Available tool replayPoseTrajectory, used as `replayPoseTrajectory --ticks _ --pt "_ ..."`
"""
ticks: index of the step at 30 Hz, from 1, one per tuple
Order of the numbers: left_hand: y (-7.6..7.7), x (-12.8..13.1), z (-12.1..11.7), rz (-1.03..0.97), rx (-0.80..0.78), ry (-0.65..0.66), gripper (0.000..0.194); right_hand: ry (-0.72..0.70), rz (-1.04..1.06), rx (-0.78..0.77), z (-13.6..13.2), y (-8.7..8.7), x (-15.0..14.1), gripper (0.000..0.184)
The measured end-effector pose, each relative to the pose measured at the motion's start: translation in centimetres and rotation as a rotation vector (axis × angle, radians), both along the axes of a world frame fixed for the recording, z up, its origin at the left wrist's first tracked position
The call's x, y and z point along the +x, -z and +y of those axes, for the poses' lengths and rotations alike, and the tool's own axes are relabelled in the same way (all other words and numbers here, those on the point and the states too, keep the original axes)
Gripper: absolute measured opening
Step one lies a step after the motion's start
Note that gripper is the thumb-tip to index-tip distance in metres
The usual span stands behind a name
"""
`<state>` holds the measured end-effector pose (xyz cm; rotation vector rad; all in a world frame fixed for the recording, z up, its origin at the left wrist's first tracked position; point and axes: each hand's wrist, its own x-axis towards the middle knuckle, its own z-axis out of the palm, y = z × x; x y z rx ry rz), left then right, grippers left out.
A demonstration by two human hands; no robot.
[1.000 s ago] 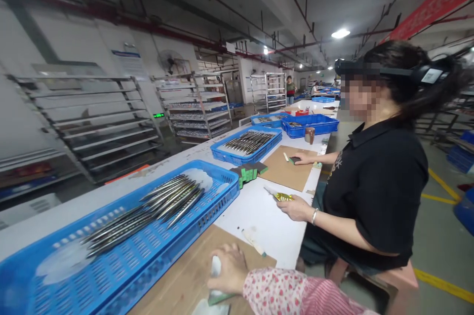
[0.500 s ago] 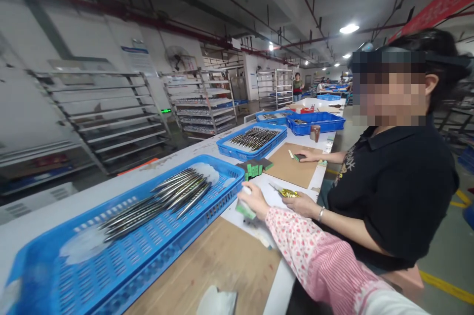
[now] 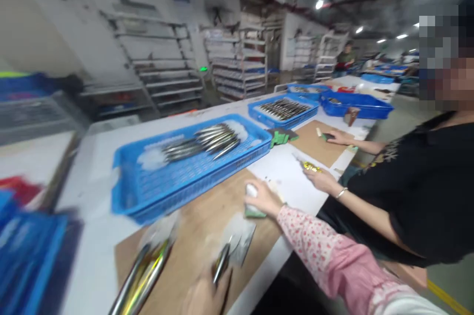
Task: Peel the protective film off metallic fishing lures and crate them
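Note:
My right hand [image 3: 260,198], in a pink floral sleeve, is closed over a green block [image 3: 255,212] with something white on top, resting on the brown cardboard sheet [image 3: 202,216]. My left hand [image 3: 202,297] is blurred at the bottom edge and grips a slender metal piece [image 3: 221,264] that points up from it. Clear plastic bags [image 3: 240,236] lie between my hands. A blue basket [image 3: 148,189] holding several long metal pieces [image 3: 207,140] stands just behind the cardboard.
Two or three long metal pieces [image 3: 142,275] lie at the cardboard's left. A person in a black shirt [image 3: 425,191] sits to my right, one hand holding a gold piece [image 3: 311,167]. More blue baskets [image 3: 285,110] stand farther along the white table [image 3: 292,181]. Metal racks [image 3: 163,68] line the wall.
The view has swung left and down. My right hand drew back from the basket's corner onto the cardboard with the block. My left hand with its metal piece came into view.

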<state>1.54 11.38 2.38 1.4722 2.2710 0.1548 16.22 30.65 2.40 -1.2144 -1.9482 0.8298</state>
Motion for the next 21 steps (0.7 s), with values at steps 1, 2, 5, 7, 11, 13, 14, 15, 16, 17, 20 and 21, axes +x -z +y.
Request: replayPoseTrajectory --ticks 1,2,5,7,11,13,14,15,16,17,20,21 --pt "0.2 0.0 -0.3 -0.089 0.005 0.033 0.038 -0.012 -0.013 0.010 -0.1 -0.2 0.2 0.048" --pt "0.4 0.0 -0.5 -0.158 0.037 0.035 0.042 -0.023 -0.019 0.019 -0.1 -0.1 0.3 0.046" --pt "1.2 1.0 -0.5 -0.273 0.114 -0.019 0.040 -0.065 -0.042 0.036 -0.1 0.9 0.2 0.045" --pt "1.8 2.0 -0.3 -0.227 0.156 -0.038 0.036 -0.086 -0.059 0.048 -0.2 2.0 -0.2 0.045" --pt "2.0 3.5 -0.2 -0.148 0.131 -0.059 0.034 -0.113 -0.190 0.085 -0.5 3.4 -1.4 0.047" --pt "1.7 3.7 -0.1 -0.171 0.046 -0.061 0.034 -0.125 -0.297 0.097 -1.0 3.5 -1.9 0.047" --pt "1.5 3.7 -0.1 -0.181 0.011 -0.057 0.033 -0.123 -0.342 0.101 -1.5 3.4 -2.0 0.047" --pt "1.3 3.6 -0.1 -0.185 -0.015 -0.056 0.033 -0.120 -0.377 0.106 -2.1 3.3 -2.1 0.046" --pt "1.2 3.6 0.0 -0.185 -0.031 -0.055 0.034 -0.121 -0.400 0.111 -2.7 3.2 -2.1 0.045" --pt "1.2 3.5 0.0 -0.188 -0.037 -0.051 0.034 -0.134 -0.413 0.114 -3.3 3.1 -2.0 0.045" --pt "1.4 3.4 0.0 -0.212 -0.026 -0.031 0.031 -0.213 -0.428 0.113 -4.4 2.7 -2.0 0.045" --pt "1.4 3.5 0.0 -0.214 -0.023 -0.029 0.030 -0.216 -0.441 0.111 -4.4 2.5 -2.0 0.045"
